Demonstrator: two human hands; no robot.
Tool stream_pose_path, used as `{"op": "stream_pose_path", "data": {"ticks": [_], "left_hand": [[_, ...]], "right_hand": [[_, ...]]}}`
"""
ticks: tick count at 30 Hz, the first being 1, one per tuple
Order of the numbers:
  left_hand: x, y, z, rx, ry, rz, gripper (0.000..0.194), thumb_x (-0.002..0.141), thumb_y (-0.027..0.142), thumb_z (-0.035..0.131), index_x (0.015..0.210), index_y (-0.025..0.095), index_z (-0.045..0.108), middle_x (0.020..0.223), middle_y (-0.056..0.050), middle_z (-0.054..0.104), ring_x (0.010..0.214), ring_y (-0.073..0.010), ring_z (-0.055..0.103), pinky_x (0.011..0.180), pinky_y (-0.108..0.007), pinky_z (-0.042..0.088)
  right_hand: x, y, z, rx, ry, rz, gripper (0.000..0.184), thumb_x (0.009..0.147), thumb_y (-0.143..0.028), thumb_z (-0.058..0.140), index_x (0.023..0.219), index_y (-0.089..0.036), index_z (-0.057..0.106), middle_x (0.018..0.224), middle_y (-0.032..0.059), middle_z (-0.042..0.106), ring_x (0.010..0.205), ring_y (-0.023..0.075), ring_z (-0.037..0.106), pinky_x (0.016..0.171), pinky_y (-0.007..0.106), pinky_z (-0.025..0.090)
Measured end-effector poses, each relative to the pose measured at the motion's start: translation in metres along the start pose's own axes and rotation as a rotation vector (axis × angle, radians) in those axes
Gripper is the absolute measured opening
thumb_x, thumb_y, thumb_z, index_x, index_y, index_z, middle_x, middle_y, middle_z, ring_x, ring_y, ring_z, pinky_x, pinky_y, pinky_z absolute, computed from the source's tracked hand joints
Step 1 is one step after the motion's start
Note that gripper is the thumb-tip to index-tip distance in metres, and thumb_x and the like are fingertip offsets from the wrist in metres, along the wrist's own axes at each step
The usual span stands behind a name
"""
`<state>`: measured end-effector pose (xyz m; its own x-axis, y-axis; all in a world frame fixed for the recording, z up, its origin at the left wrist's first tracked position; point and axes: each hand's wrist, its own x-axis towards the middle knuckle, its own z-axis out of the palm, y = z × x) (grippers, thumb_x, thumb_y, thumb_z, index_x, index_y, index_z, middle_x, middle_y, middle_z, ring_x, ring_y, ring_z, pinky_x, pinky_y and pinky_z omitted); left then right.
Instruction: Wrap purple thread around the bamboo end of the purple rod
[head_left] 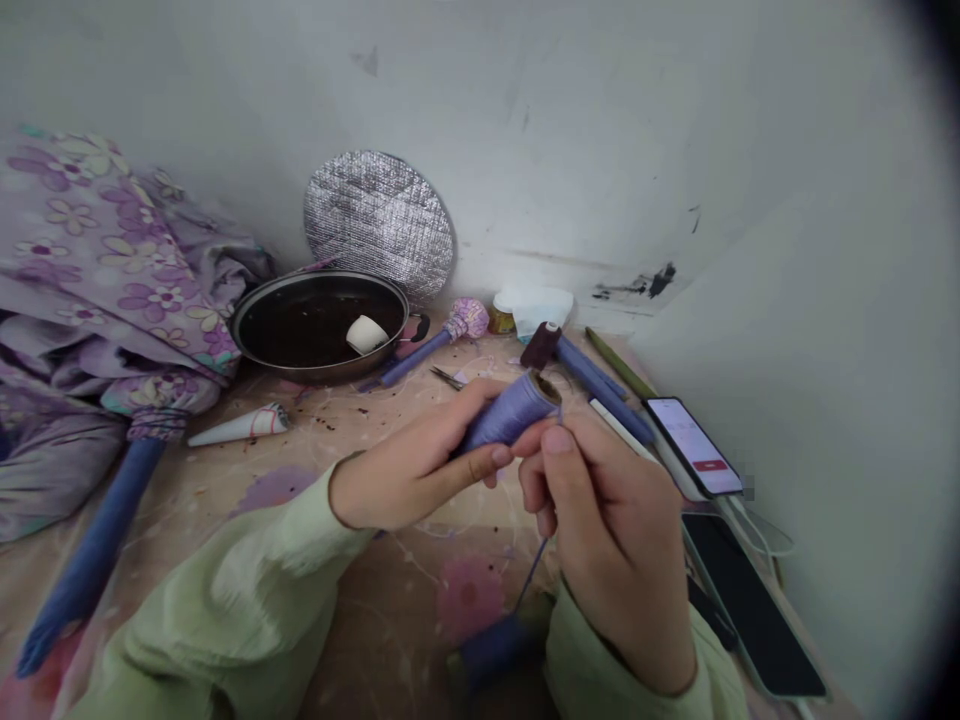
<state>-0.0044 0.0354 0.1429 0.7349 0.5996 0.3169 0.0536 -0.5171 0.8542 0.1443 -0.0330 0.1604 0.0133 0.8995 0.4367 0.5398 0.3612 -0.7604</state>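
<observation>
My left hand (412, 465) is wrapped round a spool of lavender thread (511, 412), held level above the floor. My right hand (607, 530) is pinched at the spool's near end on a strand of the thread (534, 568), which runs down from the fingers to a blue wrapped stick (491, 650) by my lap. Both arms wear pale green sleeves.
A dark round pan (319, 322) with a white cup in it sits at the back, with a silver foil disc (379, 222) leaning on the wall behind. Flowered purple cloth (97, 290) lies left. Blue-wrapped sticks (600, 385), small scissors (448, 377) and two phones (694, 445) lie right.
</observation>
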Motion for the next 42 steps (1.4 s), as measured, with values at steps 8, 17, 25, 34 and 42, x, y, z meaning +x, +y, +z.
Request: {"op": "stream_pose_path", "data": {"ticks": [8,17,25,34,42], "left_hand": [[0.0003,-0.0047,0.0081,-0.103,0.074,-0.037,0.041,0.089,0.032,0.044,0.126,0.021,0.032,0.085,-0.001,0.049,0.059,-0.0082,0.05,0.054,-0.022,0.045],[-0.0059,-0.0052,-0.0006,0.029,0.0,-0.018,0.034,0.093,0.032,0.029,0.123,0.019,0.039,0.092,-0.005,0.054,0.087,-0.018,0.05,0.078,-0.033,0.042],[0.0018,0.0007,-0.0012,-0.065,-0.025,-0.042,0.028,0.092,0.029,0.034,0.116,0.014,0.039,0.095,-0.005,0.053,0.086,-0.0144,0.052,0.08,-0.03,0.042],[0.0015,-0.0038,0.0049,-0.11,0.124,0.018,0.017,0.086,0.025,0.05,0.096,0.02,0.038,0.095,-0.002,0.049,0.073,-0.0086,0.049,0.065,-0.023,0.042],[-0.0007,-0.0062,0.0027,0.028,0.037,0.025,0.039,0.086,0.023,0.047,0.121,0.021,0.031,0.105,-0.006,0.05,0.094,-0.0173,0.049,0.083,-0.033,0.041]], "right_hand": [[0.0008,-0.0006,-0.0003,0.013,-0.02,-0.02,0.023,0.092,-0.019,0.038,0.073,-0.019,0.052,0.056,-0.0068,0.048,0.048,0.0042,0.048,0.051,0.02,0.037],[0.001,0.0023,0.0003,-0.048,0.009,-0.005,0.022,0.092,-0.021,0.039,0.075,-0.02,0.053,0.057,-0.0058,0.05,0.05,0.006,0.049,0.049,0.022,0.036],[0.0006,0.0037,-0.0009,-0.052,0.01,0.01,0.023,0.092,-0.021,0.037,0.075,-0.02,0.053,0.057,-0.0052,0.049,0.05,0.0064,0.047,0.049,0.023,0.034],[0.0011,0.005,-0.0006,-0.073,0.006,0.004,0.025,0.092,-0.023,0.036,0.072,-0.019,0.052,0.052,-0.0056,0.045,0.043,0.0072,0.041,0.045,0.024,0.03],[0.001,-0.0016,-0.0011,-0.07,-0.036,-0.043,0.026,0.09,-0.019,0.038,0.065,-0.018,0.048,0.051,-0.005,0.042,0.045,0.0078,0.041,0.046,0.024,0.031]]}}
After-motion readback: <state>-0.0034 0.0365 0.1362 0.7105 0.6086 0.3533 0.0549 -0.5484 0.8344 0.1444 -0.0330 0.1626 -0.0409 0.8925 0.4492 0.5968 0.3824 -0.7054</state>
